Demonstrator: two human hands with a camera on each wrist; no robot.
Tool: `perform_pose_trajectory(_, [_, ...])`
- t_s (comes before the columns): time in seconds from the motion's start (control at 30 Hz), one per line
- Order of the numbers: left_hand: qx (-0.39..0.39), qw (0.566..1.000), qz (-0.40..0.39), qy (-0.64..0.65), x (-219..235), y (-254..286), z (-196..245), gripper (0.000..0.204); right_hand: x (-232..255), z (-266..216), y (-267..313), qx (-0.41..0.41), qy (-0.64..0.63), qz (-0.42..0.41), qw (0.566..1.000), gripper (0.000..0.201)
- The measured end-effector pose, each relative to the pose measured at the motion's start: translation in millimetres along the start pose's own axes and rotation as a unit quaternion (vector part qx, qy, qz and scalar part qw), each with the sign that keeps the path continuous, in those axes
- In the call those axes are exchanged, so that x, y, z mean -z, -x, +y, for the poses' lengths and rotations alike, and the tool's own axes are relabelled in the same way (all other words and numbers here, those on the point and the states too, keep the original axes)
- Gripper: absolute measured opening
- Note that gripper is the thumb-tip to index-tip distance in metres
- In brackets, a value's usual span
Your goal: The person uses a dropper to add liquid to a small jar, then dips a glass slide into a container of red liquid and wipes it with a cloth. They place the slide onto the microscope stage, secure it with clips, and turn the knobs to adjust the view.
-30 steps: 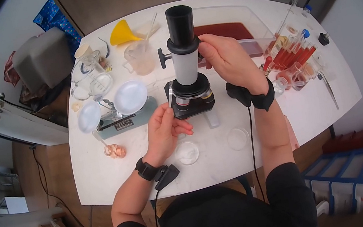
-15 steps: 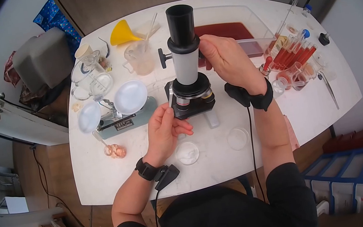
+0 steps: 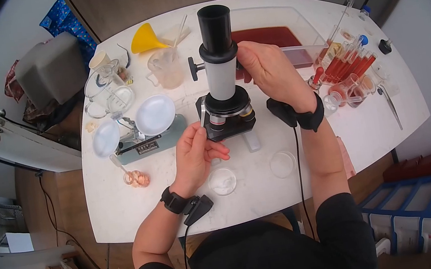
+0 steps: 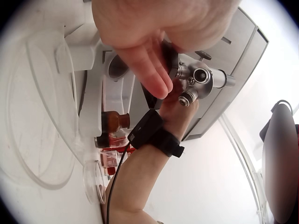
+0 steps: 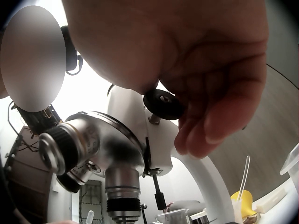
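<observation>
A microscope [image 3: 221, 78] with a white tube, black eyepiece and black stage [image 3: 232, 127] stands in front of me. My right hand [image 3: 273, 73] pinches the focus knob [image 5: 163, 105] on the tube's right side. In the right wrist view, the thumb lies at the knob's rim and the other fingers curl beyond it. My left hand [image 3: 195, 157] holds the stage's near left edge, thumb on top, other fingers spread below. A narrow silvery strip [image 3: 202, 112] rises from the left thumb tip along that edge. Objective lenses [image 5: 122, 193] point down over the stage.
Two glass dishes [image 3: 222, 182] lie near the front edge. A balance [image 3: 152, 142] with white pans, a copper-coloured bottle [image 3: 137, 178], beakers [image 3: 120, 97] and a yellow funnel [image 3: 146, 38] stand left. Test tubes of red liquid [image 3: 350, 63] and a clear bin [image 3: 286, 12] are right and behind.
Both hands stay in the same places. My right wrist has shifted very slightly left since the earliest frame; the microscope looks nearly unchanged.
</observation>
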State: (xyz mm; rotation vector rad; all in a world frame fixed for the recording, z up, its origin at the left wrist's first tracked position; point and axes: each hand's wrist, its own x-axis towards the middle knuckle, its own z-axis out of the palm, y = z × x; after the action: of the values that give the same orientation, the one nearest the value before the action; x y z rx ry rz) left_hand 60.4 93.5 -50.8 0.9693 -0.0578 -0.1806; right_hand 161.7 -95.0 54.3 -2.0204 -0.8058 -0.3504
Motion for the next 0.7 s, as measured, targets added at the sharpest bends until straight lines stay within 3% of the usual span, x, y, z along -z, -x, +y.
perform_pose_trajectory(0.5, [-0.003,1.0,-0.003,-0.003,-0.3,0.1,0.0,0.027,6.9,-4.7,2.2,0.036,0.045,-0.011,0.998,0.025])
perform_pose_trajectory(0.7, [-0.005,1.0,-0.007,-0.004,1.0,-0.1,-0.8,0.026,9.4,-3.3,3.0,0.057,0.028,-0.006,0.998,0.025])
